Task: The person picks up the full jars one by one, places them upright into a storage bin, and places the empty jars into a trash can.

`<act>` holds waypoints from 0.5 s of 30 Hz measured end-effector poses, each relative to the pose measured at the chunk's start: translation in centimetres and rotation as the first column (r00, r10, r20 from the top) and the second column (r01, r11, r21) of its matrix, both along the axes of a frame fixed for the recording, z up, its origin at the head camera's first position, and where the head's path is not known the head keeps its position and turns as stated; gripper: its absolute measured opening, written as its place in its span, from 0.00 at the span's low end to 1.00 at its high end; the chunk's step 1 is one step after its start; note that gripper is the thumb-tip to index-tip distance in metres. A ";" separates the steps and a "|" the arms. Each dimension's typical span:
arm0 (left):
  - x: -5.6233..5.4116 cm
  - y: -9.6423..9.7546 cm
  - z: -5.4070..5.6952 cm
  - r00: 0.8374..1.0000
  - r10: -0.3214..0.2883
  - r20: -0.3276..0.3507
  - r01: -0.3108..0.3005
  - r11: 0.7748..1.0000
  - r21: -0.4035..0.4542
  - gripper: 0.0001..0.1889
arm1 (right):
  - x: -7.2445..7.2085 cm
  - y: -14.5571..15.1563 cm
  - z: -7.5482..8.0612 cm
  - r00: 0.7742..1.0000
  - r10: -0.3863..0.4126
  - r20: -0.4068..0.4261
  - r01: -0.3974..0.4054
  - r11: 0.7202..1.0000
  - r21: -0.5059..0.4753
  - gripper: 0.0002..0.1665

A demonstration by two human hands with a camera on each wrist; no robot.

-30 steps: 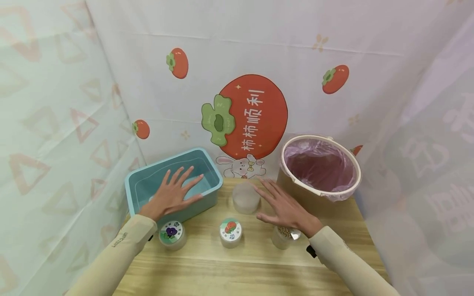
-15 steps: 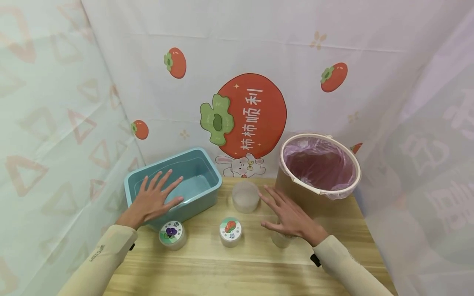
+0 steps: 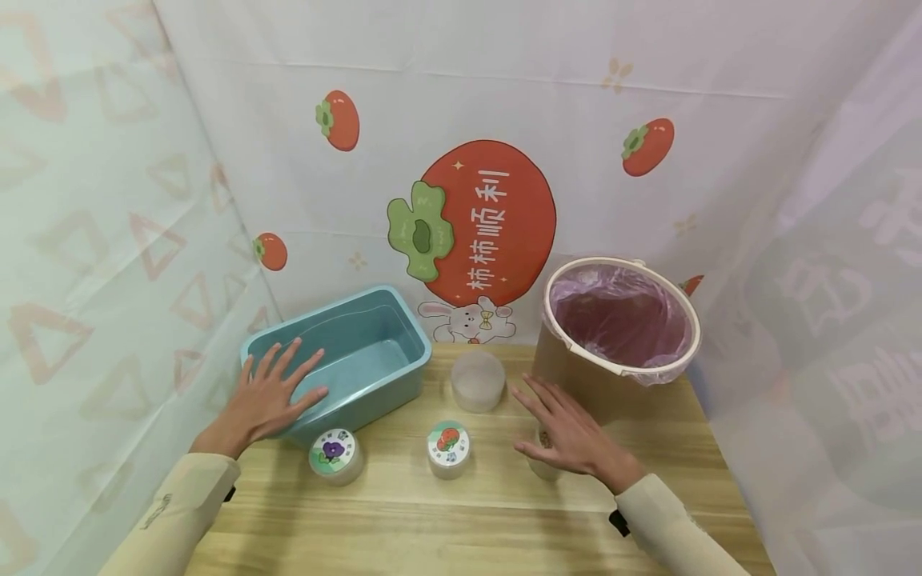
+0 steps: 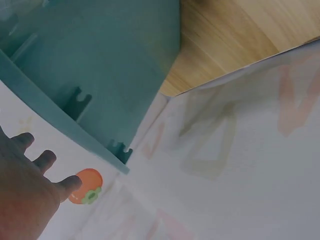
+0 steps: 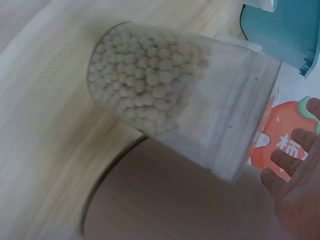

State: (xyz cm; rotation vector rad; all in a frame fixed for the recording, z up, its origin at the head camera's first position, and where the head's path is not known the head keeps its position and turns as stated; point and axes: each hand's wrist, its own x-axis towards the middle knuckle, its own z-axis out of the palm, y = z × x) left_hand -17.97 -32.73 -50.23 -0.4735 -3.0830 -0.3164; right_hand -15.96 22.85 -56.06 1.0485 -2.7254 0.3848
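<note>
My left hand (image 3: 259, 404), fingers spread, is over the front left part of a blue plastic basin (image 3: 389, 396); contact cannot be made out. In the left wrist view its fingers (image 4: 45, 161) show beyond the basin's rim, holding nothing. My right hand (image 3: 572, 432) hovers with extended fingers over a clear jar (image 3: 545, 470), hiding most of it in the head view. Small round beige pellets (image 5: 145, 75) fill the jar's lower part in the right wrist view, and the right fingers (image 5: 272, 181) are apart from its upper end.
Two lidded jars, one with a purple-flower label (image 3: 334, 451) and one with a red-fruit label (image 3: 448, 445), stand on the wooden table (image 3: 403, 536). Behind them is a frosted round container (image 3: 479, 382). A bag-lined trash bin (image 3: 558, 368) stands at right. Printed curtains enclose the table.
My left hand has moved left and nearer to me across the basin. The right hand has shifted slightly right and nearer, over the pellet jar. The objects have stayed in place.
</note>
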 end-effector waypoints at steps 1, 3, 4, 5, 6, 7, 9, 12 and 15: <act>0.1 -0.2 -0.1 1.000 0.003 -0.001 -0.003 1.000 0.001 0.40 | 0.1 0.0 -0.1 1.000 0.001 -0.003 -0.001 1.000 0.001 0.55; 0.2 -0.6 -0.2 1.000 0.007 0.000 -0.007 1.000 0.006 0.40 | 0.2 0.2 -0.3 1.000 -0.002 0.002 0.002 1.000 -0.001 0.55; 0.3 -0.8 -0.3 1.000 0.008 0.000 -0.008 1.000 0.006 0.40 | 0.3 0.2 -0.4 1.000 -0.005 0.006 0.005 1.000 0.000 0.55; 0.4 -1.0 -0.3 1.000 0.010 -0.002 -0.010 1.000 0.003 0.40 | 0.3 0.3 -0.5 1.000 -0.008 0.011 0.008 1.000 -0.001 0.55; 0.5 -1.2 -0.4 1.000 0.013 -0.004 -0.013 1.000 0.004 0.40 | 0.4 0.3 -0.6 1.000 -0.009 0.013 0.009 1.000 -0.004 0.55; 0.6 -1.4 -0.4 1.000 0.016 -0.006 -0.016 1.000 0.006 0.40 | 0.5 0.4 -0.7 1.000 -0.009 0.015 0.009 1.000 -0.010 0.55; 0.9 -1.7 -0.5 1.000 0.019 -0.013 -0.019 1.000 0.007 0.40 | 0.7 0.5 -0.9 1.000 -0.012 0.018 0.012 1.000 -0.019 0.54; 1.3 -2.0 -0.9 0.999 0.025 -0.027 -0.024 1.000 0.008 0.40 | 1.0 0.9 -1.2 1.000 -0.014 0.013 0.014 0.999 -0.031 0.53; 1.7 -2.4 -1.3 0.999 0.030 -0.020 -0.030 1.000 0.008 0.40 | 1.1 1.4 -1.6 1.000 -0.019 0.017 0.019 0.999 -0.027 0.54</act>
